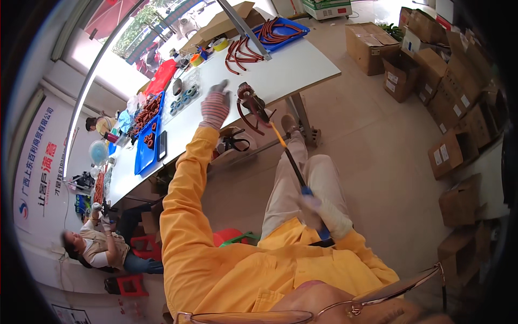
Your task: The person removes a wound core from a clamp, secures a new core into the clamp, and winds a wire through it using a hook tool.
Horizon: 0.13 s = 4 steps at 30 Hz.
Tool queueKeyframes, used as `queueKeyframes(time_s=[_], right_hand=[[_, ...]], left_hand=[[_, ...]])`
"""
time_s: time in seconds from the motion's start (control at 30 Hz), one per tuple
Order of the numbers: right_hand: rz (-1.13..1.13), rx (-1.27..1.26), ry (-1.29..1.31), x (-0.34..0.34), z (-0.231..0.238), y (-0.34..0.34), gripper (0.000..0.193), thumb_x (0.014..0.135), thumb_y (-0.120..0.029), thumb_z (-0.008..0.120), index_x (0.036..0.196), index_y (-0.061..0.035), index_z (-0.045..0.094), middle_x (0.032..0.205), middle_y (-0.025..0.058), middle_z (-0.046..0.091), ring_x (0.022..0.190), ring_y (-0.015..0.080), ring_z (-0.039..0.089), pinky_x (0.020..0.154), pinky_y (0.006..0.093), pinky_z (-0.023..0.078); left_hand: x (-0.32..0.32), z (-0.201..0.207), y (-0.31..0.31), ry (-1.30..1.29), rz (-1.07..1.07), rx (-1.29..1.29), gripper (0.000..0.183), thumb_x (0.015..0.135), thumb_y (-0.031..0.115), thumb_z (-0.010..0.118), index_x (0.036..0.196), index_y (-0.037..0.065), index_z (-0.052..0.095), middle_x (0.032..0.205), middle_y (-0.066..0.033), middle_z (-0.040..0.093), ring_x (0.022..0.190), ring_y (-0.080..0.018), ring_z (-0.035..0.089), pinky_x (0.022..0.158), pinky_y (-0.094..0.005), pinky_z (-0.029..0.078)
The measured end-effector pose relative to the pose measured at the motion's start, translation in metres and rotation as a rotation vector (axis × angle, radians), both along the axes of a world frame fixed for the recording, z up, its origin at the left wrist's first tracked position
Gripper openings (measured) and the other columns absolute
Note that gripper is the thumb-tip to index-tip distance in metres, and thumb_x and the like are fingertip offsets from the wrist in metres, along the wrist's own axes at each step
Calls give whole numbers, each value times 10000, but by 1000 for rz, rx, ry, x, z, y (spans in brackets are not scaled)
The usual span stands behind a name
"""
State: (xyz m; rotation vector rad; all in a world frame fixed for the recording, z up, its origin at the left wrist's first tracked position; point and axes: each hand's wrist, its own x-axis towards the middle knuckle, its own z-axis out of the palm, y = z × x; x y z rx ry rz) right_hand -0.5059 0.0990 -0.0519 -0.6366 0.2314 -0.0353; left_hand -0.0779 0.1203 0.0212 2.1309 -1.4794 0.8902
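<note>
My right hand [317,211], in a pale glove, grips the blue handle of a long tool [288,156] with a black and orange shaft. The tool's far end carries a dark red rubber ring [249,106] looped around it, held over the edge of the white table [302,67]. In a striped glove and yellow sleeve, my left hand [215,105] stretches out above the table just left of the ring. Its fingers are apart and nothing is in them.
Blue trays [147,154] of red rubber rings, loose red rings [240,53] and tape rolls lie on the table. Cardboard boxes [448,81] pile up at the right. A person [100,245] sits at lower left by red stools [132,284]; another sits at the table's far end.
</note>
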Motion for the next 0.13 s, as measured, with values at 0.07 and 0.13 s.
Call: queueKeyframes(time_s=[0.07, 0.13], right_hand=[[30, -95, 183, -44, -18, 4, 239, 867, -346, 607, 898, -126, 517, 584, -68, 395, 444, 25, 367, 414, 157, 274], [54, -331, 202, -56, -55, -1, 391, 825, -356, 655, 1051, -66, 523, 596, -13, 554, 459, 62, 539, 415, 155, 427]], left_hand=[[-31, 19, -24, -60, 402, 936, 461, 841, 282, 580, 1273, 160, 475, 1123, -131, 579, 968, -353, 596, 800, -435, 498], [-59, 27, -15, -42, -150, 686, 565, 819, 222, 613, 1332, 179, 378, 1316, -116, 462, 1040, -321, 576, 896, -417, 481]])
